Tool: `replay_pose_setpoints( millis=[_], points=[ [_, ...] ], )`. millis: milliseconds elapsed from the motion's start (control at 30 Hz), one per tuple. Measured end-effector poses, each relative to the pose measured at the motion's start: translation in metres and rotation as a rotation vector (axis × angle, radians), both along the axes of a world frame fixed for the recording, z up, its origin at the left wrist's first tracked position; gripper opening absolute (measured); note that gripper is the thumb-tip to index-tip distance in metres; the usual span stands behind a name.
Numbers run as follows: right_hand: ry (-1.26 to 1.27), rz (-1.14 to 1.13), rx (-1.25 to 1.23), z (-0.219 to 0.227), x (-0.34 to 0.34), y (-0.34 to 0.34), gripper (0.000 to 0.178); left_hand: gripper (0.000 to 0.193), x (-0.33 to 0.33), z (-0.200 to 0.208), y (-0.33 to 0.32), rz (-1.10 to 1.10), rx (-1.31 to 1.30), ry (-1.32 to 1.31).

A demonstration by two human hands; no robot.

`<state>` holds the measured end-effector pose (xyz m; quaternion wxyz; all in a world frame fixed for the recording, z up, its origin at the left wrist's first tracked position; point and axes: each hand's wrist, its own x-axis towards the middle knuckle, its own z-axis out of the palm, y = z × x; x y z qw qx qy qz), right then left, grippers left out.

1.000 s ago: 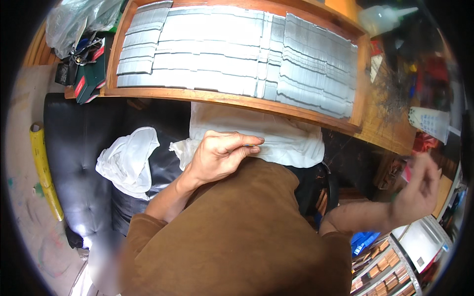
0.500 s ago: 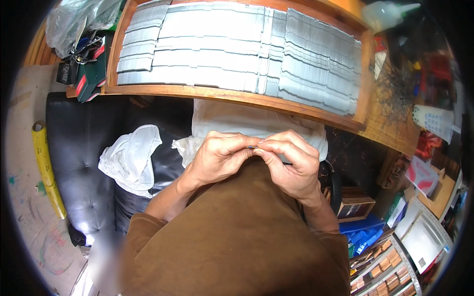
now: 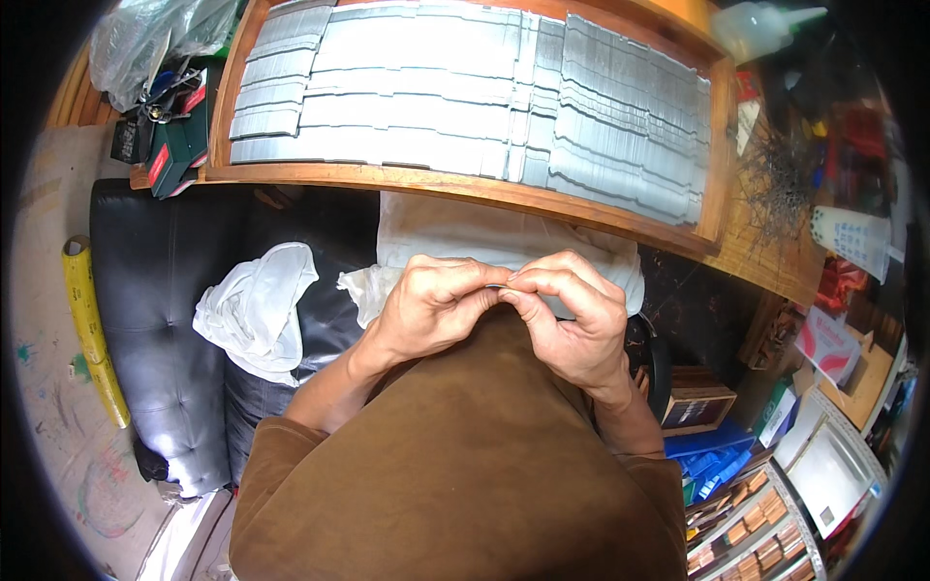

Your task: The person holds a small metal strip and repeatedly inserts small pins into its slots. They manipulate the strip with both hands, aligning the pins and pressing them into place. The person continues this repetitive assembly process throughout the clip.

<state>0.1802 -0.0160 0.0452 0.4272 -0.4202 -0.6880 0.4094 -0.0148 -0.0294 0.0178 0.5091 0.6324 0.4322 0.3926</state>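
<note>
My left hand point(image 3: 434, 302) and my right hand point(image 3: 573, 315) meet at the fingertips in front of my chest. Both are closed in a pinch, thumb against index finger. Between them sits a tiny thing, mostly covered by the fingers; only a thin dark sliver of it shows, so its kind cannot be told. Beyond the hands, a wooden tray point(image 3: 465, 180) holds rows of thin, silvery grey strips point(image 3: 407, 92) packed side by side. A pale cloth point(image 3: 465, 225) hangs or lies below the tray's near edge, behind my hands.
A crumpled white plastic bag point(image 3: 260, 315) lies on the black padded seat point(image 3: 160, 320) at left. A yellow tube point(image 3: 92, 334) stands beyond it. Small dark boxes point(image 3: 179, 155) sit by the tray's left corner. At right are a squeeze bottle point(image 3: 760, 34), a wooden box point(image 3: 697, 399) and shelving point(image 3: 765, 523).
Both hands stay pinched together in nearly the same place, with only a slight shift of the fingers. The tray and its strips have not moved.
</note>
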Motion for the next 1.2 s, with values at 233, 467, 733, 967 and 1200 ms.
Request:
replay_pose_setpoints(
  millis=[233,467,733,967,1200],
  points=[
    [-0.008,-0.003,-0.002,0.0005,-0.0002,0.0009,0.013,0.021,0.0003,0.0014,0.0006,0.011,-0.009,-0.011],
    [-0.012,-0.009,-0.014,0.002,-0.0002,0.0014,0.013,0.021,-0.0002,0.0016,0.0013,0.009,-0.012,-0.013],
    [-0.006,-0.019,-0.025,0.0023,-0.0005,0.0001,0.013,0.021,0.0002,0.0005,0.0012,0.016,0.007,-0.012],
    [-0.007,-0.003,-0.028,0.0015,-0.0015,-0.0001,0.015,0.022,-0.0004,-0.0018,0.0006,0.012,0.016,-0.014],
    [0.003,0.008,-0.019,-0.0005,-0.0016,0.0004,0.014,0.021,-0.0004,0.0029,0.0023,-0.002,-0.003,-0.004]
  ],
)
